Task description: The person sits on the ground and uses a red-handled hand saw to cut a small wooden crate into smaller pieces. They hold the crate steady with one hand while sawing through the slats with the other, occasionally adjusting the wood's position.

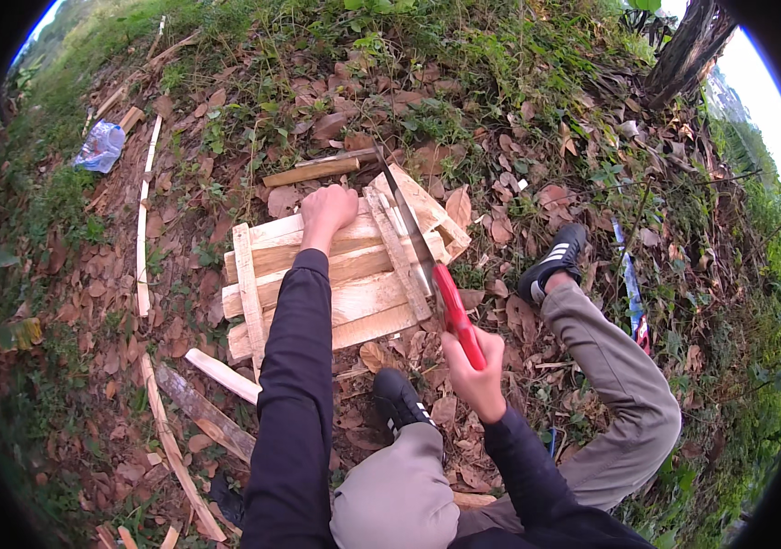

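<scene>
My right hand (477,368) is closed round the red handle of a handsaw (452,306). The saw's dark blade slants away to the far left, crossing the right ends of a panel of pale wooden slats (367,302). Two crosspieces run over the slats, one near each end; the right crosspiece (398,245) lies just left of the blade. My left hand (328,215) is curled over the panel's far edge, bearing down on it. Under the blade's far part sits a wider piece of wood (418,203). A short wooden piece (312,171) lies just beyond the panel.
Brown leaves and green plants cover the ground. Long thin strips (143,220) and several offcuts (223,375) lie at the left, with a plastic bag (100,146) farther off. My shoes (560,261) flank the panel's near right. A narrow blue item (630,284) and a trunk (688,55) stand right.
</scene>
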Demonstrator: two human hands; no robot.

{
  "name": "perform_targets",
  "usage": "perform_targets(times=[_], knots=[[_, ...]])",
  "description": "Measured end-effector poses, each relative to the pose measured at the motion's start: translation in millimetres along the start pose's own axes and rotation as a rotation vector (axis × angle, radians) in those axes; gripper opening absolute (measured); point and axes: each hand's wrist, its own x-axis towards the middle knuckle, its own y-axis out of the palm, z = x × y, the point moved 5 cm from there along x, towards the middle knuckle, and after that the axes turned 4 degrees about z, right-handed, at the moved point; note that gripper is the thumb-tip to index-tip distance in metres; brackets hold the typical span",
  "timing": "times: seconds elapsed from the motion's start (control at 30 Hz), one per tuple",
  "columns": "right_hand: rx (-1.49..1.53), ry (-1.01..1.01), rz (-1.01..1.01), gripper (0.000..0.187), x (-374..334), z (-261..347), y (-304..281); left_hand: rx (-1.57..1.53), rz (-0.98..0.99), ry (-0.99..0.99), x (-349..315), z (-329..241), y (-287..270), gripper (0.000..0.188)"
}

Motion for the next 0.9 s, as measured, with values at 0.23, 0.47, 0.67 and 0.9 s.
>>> perform_targets(times=[0.23, 0.47, 0.67, 0.9], knots=[[0.039, 0.135, -0.003, 0.012, -51.4, 13.5, -14.7, -0.035, -0.021, 0.009, -4.6, -1.4, 1.6, 0.05], [0.023, 0.075, 0.005, 0.014, -51.6, 23.0, -15.8, -0.016, -0.066, 0.019, -1.9, -5.1, -2.8, 0.049], [0.117, 0.132, 0.022, 0.02, -65.4, 23.3, -15.1, -0.022, -0.063, -0.002, -3.8, 9.0, -5.7, 0.049], [0.01, 0.037, -0.023, 0.022, -11.7, 4.1, 4.4, -0.01, -0.064, 0.033, -13.0, -3.0, -6.3, 0.049]])
